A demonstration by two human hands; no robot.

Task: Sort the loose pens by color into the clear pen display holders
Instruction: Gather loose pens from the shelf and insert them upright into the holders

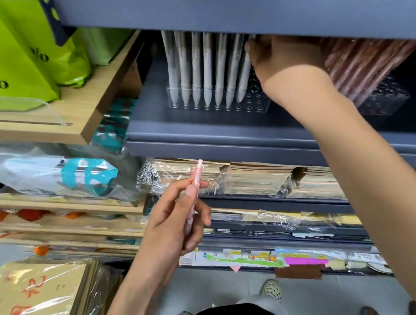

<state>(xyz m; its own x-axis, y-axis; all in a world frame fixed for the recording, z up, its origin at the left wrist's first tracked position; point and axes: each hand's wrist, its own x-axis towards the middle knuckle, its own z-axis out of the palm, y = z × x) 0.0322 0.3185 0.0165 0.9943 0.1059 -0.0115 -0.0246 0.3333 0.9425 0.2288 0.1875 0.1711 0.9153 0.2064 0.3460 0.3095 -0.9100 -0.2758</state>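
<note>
Pink pen [198,170] pinched in the left hand [172,221], well below the holder [253,106].
The right hand [281,55] reaches to the holder's right end beside the white pens [207,66]. The upper shelf [237,11] hides its fingers (grip impossible to tell). More pink pens [367,66] lean right of the holder.

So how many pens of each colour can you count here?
White pens in the front row of the clear holder: 7
Pink pen in the left hand: 1
Total: 8
The pink pens in the other holder are too blurred to count.
</note>
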